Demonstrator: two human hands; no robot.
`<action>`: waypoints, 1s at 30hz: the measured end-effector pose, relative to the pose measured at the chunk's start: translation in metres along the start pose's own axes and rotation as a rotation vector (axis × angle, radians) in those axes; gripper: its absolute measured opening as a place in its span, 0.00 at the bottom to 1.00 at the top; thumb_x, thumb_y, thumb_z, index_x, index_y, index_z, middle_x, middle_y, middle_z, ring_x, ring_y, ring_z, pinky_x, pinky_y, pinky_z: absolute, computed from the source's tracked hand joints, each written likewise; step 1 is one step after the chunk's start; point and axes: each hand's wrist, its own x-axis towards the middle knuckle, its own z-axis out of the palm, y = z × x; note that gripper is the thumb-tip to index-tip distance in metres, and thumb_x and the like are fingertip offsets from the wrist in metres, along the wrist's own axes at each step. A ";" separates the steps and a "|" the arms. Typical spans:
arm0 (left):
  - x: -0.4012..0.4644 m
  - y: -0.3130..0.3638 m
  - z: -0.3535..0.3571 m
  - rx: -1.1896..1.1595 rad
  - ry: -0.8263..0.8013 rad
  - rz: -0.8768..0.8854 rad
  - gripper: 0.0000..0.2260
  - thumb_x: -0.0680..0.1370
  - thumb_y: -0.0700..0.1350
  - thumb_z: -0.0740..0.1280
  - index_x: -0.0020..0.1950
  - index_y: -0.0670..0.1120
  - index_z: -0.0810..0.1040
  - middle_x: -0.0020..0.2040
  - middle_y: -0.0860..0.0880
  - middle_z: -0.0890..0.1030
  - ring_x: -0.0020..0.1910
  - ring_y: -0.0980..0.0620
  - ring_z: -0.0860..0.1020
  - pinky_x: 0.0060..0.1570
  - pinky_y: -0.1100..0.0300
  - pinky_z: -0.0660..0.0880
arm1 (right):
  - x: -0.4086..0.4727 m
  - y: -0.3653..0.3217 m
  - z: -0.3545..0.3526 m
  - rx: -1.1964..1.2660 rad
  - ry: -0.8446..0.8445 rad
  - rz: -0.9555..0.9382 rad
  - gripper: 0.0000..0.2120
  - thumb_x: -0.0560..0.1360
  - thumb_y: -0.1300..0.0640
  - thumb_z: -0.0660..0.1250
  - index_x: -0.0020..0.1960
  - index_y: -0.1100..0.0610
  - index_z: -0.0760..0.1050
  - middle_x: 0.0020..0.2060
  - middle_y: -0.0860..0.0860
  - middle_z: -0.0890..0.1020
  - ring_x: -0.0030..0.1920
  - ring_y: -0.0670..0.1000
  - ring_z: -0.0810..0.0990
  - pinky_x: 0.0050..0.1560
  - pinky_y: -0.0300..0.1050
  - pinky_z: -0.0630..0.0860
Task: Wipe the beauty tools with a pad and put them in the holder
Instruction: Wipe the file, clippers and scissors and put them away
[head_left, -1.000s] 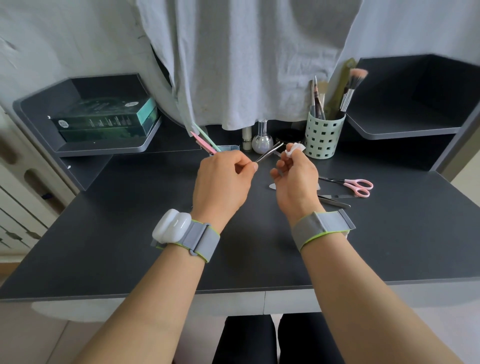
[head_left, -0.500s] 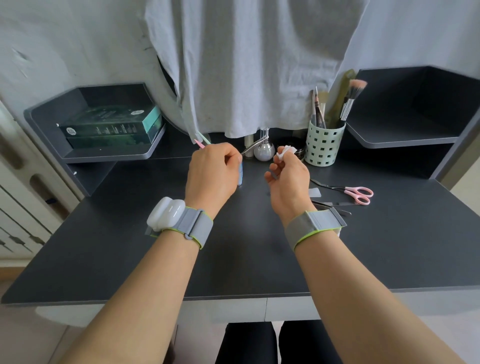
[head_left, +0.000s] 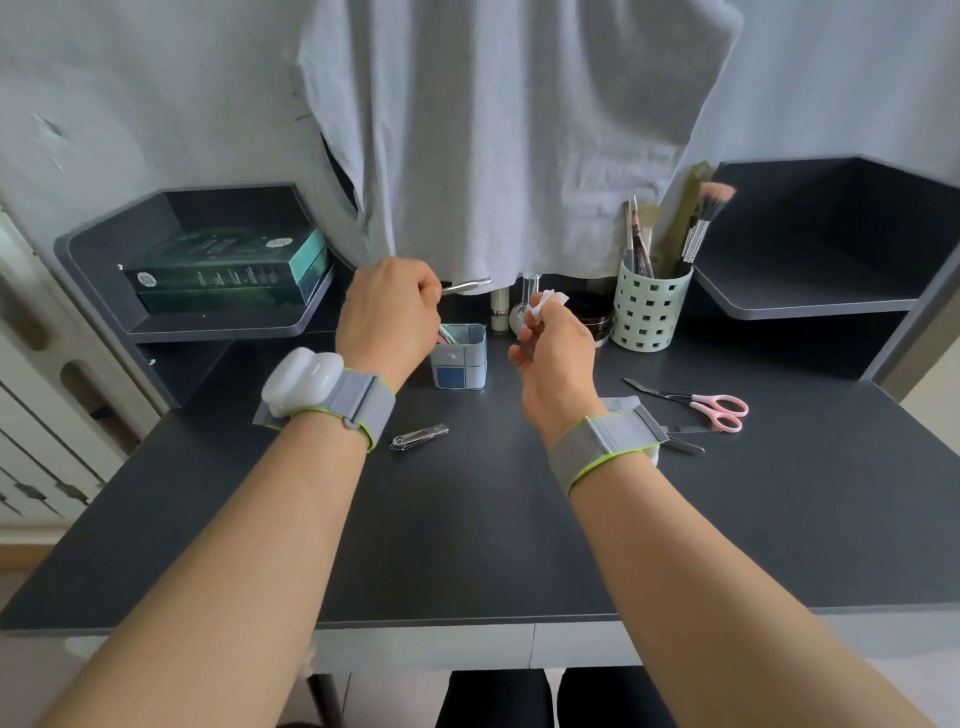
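Above the blue holder (head_left: 459, 356), your left hand (head_left: 387, 317) pinches the metal tool (head_left: 466, 285); your right hand (head_left: 556, 345), right of the holder, grips the pad (head_left: 546, 301). Lower the tool's tip straight into the opening.

Dark grey desk (head_left: 467, 545) with corner shelves (head_left: 810, 301); pale wall (head_left: 130, 104); grey cloth (head_left: 509, 130) hanging.
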 end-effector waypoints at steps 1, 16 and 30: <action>0.003 0.000 -0.002 0.018 -0.010 -0.001 0.09 0.77 0.39 0.65 0.44 0.47 0.85 0.42 0.45 0.84 0.45 0.40 0.81 0.49 0.48 0.79 | 0.001 0.000 0.001 -0.006 -0.004 0.001 0.12 0.80 0.60 0.57 0.42 0.51 0.75 0.35 0.47 0.71 0.34 0.47 0.69 0.36 0.41 0.69; 0.018 0.000 -0.004 0.236 -0.108 0.090 0.10 0.79 0.36 0.63 0.51 0.45 0.83 0.51 0.44 0.82 0.51 0.41 0.79 0.44 0.54 0.71 | 0.004 -0.003 0.015 -0.073 -0.040 0.001 0.13 0.80 0.61 0.57 0.43 0.52 0.77 0.36 0.48 0.72 0.37 0.48 0.68 0.39 0.42 0.69; 0.024 0.005 0.024 0.345 -0.314 0.124 0.11 0.77 0.37 0.65 0.50 0.49 0.84 0.54 0.45 0.82 0.51 0.41 0.80 0.44 0.54 0.74 | 0.003 -0.009 0.000 -0.172 -0.058 -0.025 0.11 0.80 0.61 0.56 0.42 0.53 0.74 0.36 0.50 0.70 0.37 0.47 0.67 0.38 0.42 0.67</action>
